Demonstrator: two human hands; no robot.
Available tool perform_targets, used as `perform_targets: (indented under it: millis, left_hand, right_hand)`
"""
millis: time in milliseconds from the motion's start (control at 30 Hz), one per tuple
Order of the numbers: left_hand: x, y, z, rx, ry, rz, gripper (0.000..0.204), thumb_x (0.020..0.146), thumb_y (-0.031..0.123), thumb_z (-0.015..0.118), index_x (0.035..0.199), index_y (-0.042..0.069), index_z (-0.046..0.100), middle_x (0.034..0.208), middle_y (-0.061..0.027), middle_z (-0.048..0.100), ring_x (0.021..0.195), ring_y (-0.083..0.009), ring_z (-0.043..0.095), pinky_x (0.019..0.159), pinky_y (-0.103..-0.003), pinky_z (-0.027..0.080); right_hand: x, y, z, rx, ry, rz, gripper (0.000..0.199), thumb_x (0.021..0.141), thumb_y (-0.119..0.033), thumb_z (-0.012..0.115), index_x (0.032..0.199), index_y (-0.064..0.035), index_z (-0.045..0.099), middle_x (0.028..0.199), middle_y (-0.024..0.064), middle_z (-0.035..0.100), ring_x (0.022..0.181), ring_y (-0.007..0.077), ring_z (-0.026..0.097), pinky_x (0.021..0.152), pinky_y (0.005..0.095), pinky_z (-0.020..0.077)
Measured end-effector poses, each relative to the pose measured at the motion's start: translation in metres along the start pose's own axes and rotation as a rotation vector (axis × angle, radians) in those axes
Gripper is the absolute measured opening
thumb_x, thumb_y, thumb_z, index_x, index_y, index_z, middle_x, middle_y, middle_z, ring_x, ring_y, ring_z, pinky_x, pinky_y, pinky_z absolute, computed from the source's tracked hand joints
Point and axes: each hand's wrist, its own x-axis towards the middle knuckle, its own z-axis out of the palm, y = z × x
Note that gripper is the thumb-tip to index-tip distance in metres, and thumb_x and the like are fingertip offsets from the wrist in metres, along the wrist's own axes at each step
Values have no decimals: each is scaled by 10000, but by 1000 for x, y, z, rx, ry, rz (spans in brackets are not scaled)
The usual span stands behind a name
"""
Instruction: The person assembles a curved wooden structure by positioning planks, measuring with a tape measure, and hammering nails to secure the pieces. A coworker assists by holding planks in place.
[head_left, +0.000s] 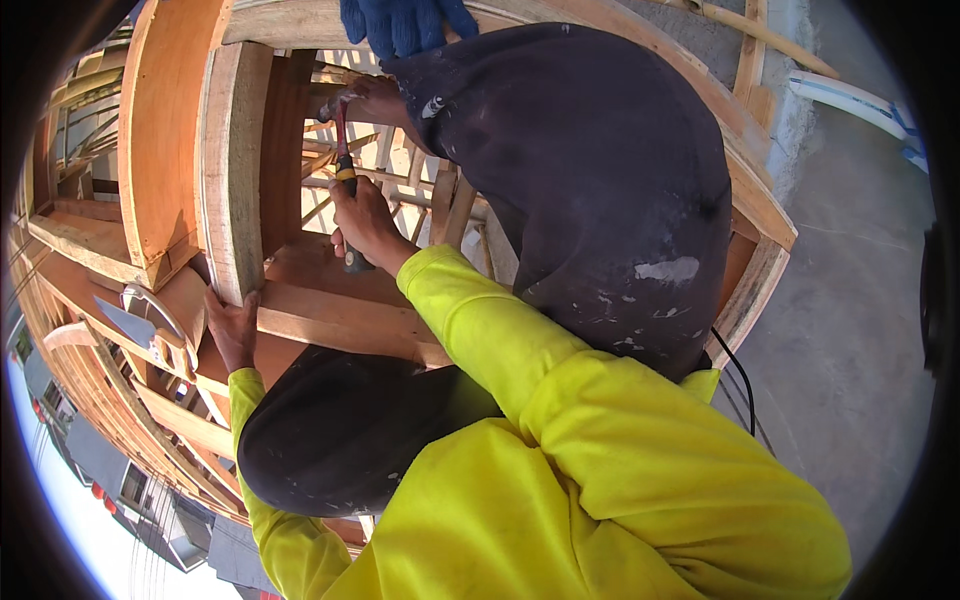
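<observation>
My right hand is wrapped round the black-and-yellow handle of a hammer. The hammer's reddish shaft points away from me, and its head is near my bare foot, over an opening in the wooden framework. At the left, my left hand grips the lower end of a thick wooden beam, with fingers on both sides of it. A crosswise timber runs from beside that hand toward my bent knee. Nothing shows between the hammer head and the wood.
A blue work glove lies on the far timber. Left of my left hand, a tool with a flat metal blade rests on the boards. Rooftops show low at the left. Grey concrete lies at the right, with a white curved pipe-like piece.
</observation>
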Motion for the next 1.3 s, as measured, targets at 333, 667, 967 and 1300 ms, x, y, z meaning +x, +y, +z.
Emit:
perform_targets:
  millis: [333,667,967,1300]
  left_hand:
    - [0,1,4,-5,-3,8,770,817,300,804,1378,-68,426,1231,-315,597,1148,-436,600,998,-472,467]
    - [-2,10,3,-115,-10,-59,706,815,259,812,1345,-49,461,1176,-273,640,1091,-368,643,966,-435,495]
    - [1,24,8,-146,40,-75,669,797,222,825,1307,-39,480,1088,-210,671,998,-267,645,923,-384,508]
    - [-3,29,9,-186,56,-107,662,768,209,821,1305,-3,497,1088,-239,686,1027,-344,673,933,-423,506]
  right_hand:
    - [32,-4,5,169,-86,88,281,1061,-298,457,1111,-22,439,784,75,502,515,171,553,425,357,518]
    - [29,13,11,199,33,195,246,1074,-301,424,1139,-64,432,810,79,518,544,184,583,455,370,548]
    - [54,31,48,300,-82,304,285,1087,-333,380,1078,-57,449,718,70,512,483,170,539,424,376,519]
    - [52,46,59,445,14,313,279,1077,-349,404,1030,-77,450,721,79,528,504,187,547,432,387,516]
